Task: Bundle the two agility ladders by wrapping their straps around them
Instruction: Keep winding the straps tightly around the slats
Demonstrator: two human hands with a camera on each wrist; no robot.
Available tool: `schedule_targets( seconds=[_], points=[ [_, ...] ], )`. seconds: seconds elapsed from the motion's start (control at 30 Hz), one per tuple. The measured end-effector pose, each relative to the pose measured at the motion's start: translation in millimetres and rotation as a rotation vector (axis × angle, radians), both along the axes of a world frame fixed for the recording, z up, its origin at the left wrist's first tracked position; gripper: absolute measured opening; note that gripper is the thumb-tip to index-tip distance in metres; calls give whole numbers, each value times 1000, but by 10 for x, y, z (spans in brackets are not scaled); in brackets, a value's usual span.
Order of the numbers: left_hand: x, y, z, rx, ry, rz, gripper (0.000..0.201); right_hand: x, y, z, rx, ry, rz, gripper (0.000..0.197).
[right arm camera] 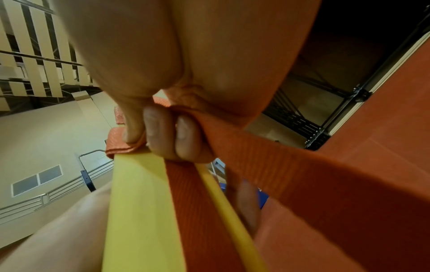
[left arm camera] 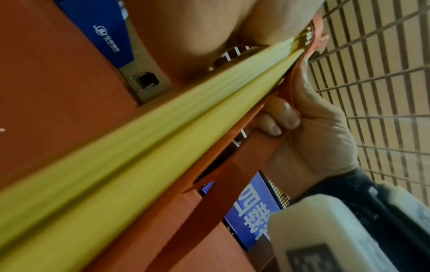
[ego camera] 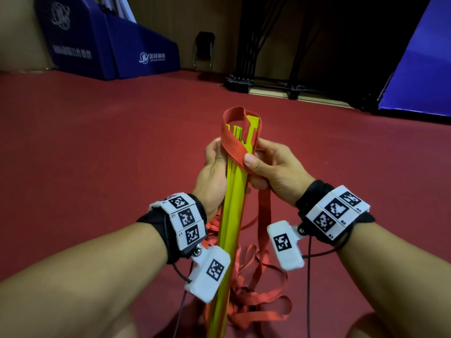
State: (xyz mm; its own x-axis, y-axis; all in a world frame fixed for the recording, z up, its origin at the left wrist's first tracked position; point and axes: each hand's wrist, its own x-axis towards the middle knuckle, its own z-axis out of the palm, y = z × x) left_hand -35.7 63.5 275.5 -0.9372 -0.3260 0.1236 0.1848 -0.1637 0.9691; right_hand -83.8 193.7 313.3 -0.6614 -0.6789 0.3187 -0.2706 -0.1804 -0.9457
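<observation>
Holding a stack of flat yellow plastic ladder rungs upright above the dark red floor, top end of the stack rising just past both hands. Looping a red woven strap over and around that top end, one band crossing the front of the stack diagonally.

Left hand gripping the left side of the stack just below the loop, fingers curled round the rungs, thumb lying along the strap's edge. Right hand closing on the strap at the right side of the stack, thumb pressing the red band down against the curled fingers; strap running on under this hand and hanging down beside the stack.

Loose red webbing trailing in a tangle on the floor at the foot of the stack.

Seen only from the right wrist: fingertips of the right hand tucked tight over the folded strap where it meets the yellow rung, a second band of webbing stretching away to the right. Seen only from the left wrist: rung edges layered side by side, strap lying along their right side, right hand's curled fingers pressed against it; left hand's own fingertips hidden behind the palm there.

Blue padded mats standing against the wall well beyond the stack.
</observation>
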Motion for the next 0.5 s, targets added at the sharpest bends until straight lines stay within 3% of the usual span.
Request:
schedule_targets(
  seconds=[0.07, 0.2, 0.37, 0.5],
  points=[
    [-13, -10, -5, -61, -36, 41, 80, -5, -12, -16, -7, 1, -14, 40],
    [-50, -49, -53, -26, -163, -7, 125, 1, 6, -23, -46, 19, 24, 29],
    [-57, -111, -129, -19, -125, -88, 87, 30, -7, -14, -50, 36, 96, 38],
    [-91, -107, -148, -23, -146, -33, 78, 36, -35, -39, -55, 23, 51, 35]
  ],
)
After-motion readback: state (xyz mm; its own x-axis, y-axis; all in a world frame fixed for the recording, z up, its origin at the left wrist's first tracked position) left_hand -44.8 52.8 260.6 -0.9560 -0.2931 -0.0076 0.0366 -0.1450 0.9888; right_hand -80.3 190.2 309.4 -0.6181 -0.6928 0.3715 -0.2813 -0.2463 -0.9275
